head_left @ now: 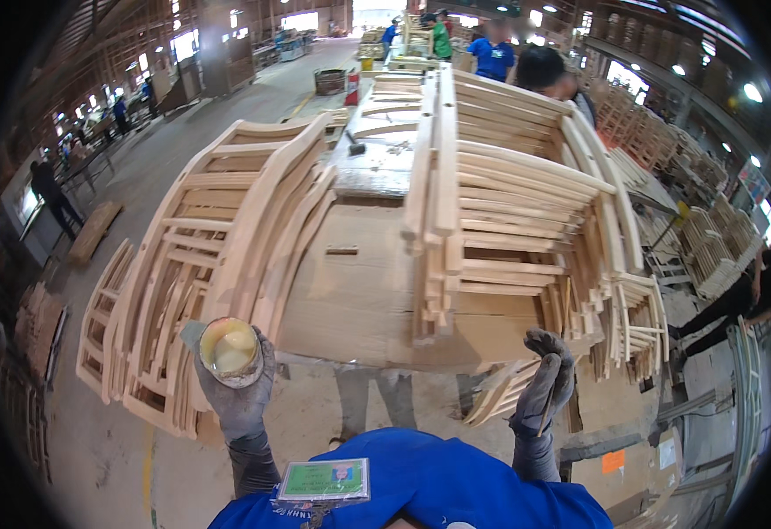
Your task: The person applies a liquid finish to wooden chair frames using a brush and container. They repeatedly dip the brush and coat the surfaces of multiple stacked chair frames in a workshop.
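My left hand [243, 401], in a grey glove, is wrapped round a small round pot [229, 351] with cream-coloured, glue-like liquid inside. It is held up in front of the left stack of pale wooden chair frames [253, 203]. My right hand [544, 388], also gloved, is raised at the near right with its fingers folded over a thin stick [544, 416]. Beyond it stands a tall stack of slatted wooden frames [526, 194]. Between the two stacks lies a cardboard-covered bench [350, 282].
A hammer [355, 145] rests on the bench's far, shiny part. Smaller wooden frames [504, 388] lean low near my right hand. A person with dark hair [544, 75] is behind the right stack, and one in blue [491, 60] stands farther off. Flattened cardboard [619, 406] lies at right.
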Demonstrator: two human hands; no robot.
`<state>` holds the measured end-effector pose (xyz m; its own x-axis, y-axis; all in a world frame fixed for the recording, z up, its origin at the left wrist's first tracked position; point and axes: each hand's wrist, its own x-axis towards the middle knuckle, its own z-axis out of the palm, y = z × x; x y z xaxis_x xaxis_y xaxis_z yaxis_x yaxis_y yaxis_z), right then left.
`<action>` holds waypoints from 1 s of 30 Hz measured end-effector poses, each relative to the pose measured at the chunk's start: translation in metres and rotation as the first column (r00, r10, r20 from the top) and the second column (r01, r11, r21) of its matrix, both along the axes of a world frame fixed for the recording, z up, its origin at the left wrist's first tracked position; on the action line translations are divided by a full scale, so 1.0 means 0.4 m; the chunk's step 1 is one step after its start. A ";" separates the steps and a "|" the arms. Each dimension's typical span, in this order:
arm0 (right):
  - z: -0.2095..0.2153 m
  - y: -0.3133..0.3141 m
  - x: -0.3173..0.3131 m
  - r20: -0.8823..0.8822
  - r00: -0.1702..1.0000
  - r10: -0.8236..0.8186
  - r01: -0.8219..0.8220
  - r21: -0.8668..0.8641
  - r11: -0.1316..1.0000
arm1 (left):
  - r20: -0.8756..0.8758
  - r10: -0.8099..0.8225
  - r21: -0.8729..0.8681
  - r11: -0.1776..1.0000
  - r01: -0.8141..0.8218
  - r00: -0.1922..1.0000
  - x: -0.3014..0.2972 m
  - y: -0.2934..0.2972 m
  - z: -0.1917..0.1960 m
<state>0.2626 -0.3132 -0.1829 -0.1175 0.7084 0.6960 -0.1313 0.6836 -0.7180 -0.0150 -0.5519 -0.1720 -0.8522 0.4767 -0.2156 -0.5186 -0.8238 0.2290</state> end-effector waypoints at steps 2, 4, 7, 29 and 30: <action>-0.005 0.033 0.055 -0.048 0.998 -0.048 0.048 -0.010 0.999 | -0.051 -0.044 0.028 0.999 0.046 0.998 0.043 0.037 -0.001; -0.005 0.066 0.109 -0.028 0.995 -0.093 0.093 -0.007 0.996 | -0.102 -0.072 0.041 0.996 0.076 0.992 0.090 0.081 0.003; -0.016 0.108 0.180 -0.018 0.985 -0.174 0.174 0.004 0.985 | -0.099 -0.103 0.044 0.993 0.108 0.990 0.143 0.141 -0.003; -0.058 0.539 -0.001 0.294 0.916 -0.272 0.097 0.495 0.863 | -0.172 0.130 0.109 0.988 -0.112 0.977 0.265 0.210 0.044; -0.045 0.562 -0.045 0.268 0.920 -0.285 0.113 0.516 0.849 | -0.217 0.145 0.117 0.986 -0.122 0.965 0.258 0.204 0.046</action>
